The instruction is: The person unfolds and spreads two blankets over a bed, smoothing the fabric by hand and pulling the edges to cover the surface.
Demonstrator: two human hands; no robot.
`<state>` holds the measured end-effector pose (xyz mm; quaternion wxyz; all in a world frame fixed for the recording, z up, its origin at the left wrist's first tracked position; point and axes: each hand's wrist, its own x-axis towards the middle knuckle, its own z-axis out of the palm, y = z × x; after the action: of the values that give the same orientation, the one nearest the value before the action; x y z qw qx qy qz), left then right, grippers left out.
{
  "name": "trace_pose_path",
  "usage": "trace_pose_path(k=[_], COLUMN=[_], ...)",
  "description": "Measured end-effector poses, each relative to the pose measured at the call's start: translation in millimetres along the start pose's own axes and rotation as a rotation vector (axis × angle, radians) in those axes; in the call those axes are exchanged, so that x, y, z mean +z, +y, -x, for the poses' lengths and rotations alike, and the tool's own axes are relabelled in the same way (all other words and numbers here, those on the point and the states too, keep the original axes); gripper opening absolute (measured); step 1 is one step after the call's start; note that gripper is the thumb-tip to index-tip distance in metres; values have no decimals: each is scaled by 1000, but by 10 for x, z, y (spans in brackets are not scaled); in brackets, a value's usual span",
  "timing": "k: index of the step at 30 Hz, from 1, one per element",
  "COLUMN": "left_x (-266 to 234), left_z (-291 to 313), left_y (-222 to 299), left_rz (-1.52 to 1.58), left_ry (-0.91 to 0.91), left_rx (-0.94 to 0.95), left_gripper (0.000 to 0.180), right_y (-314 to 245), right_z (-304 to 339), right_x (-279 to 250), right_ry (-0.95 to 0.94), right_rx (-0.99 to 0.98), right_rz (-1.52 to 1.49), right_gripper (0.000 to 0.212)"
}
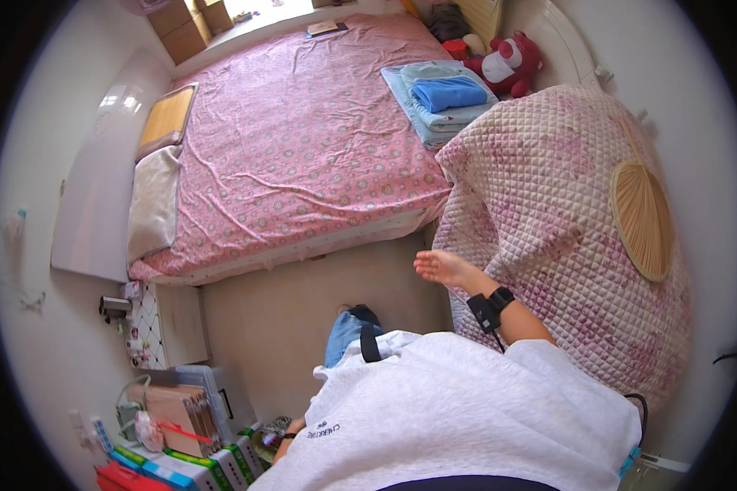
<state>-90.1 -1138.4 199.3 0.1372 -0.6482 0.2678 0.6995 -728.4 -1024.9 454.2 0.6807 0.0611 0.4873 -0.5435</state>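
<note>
My right hand (440,268) is held out in the air over the floor, between the pink-sheeted bed (303,139) and a quilted cover (540,213). Its fingers are stretched out and nothing is in it. On that wrist sits a black strapped device (490,308) with a cable. Low in the picture, my left hand (296,426) shows only in part beside my grey shirt, its fingers hidden. It is nearest to a patterned bundle (270,438) next to several boxes; whether it touches this I cannot tell.
On the bed lie folded light-blue bedding (438,102), a tan mat (166,119) and a beige pillow (154,196). A red plush bear (512,64) and a woven fan (643,221) are to the right. Boxes (205,466), cardboard (172,409) and a small cabinet (180,326) stand lower left.
</note>
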Motion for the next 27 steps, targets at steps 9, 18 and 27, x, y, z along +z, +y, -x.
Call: trace_pose_path(k=[9,18,27], left_x=[899,3450,3807], left_z=[293,591,271], left_y=[4577,6723,7006], left_rz=[-796,-392,-567], left_ry=[427,-282,-116], left_rx=[1315,732,478], left_gripper=[20,26,25], right_y=[-1235,-2668,-4327], right_z=[-517,-1866,-3375], right_x=[410,-593,-1950], right_ry=[137,162,811], right_rx=[-296,-337,-364], right_rz=[-164,-604,-417], right_gripper=[22,14,48])
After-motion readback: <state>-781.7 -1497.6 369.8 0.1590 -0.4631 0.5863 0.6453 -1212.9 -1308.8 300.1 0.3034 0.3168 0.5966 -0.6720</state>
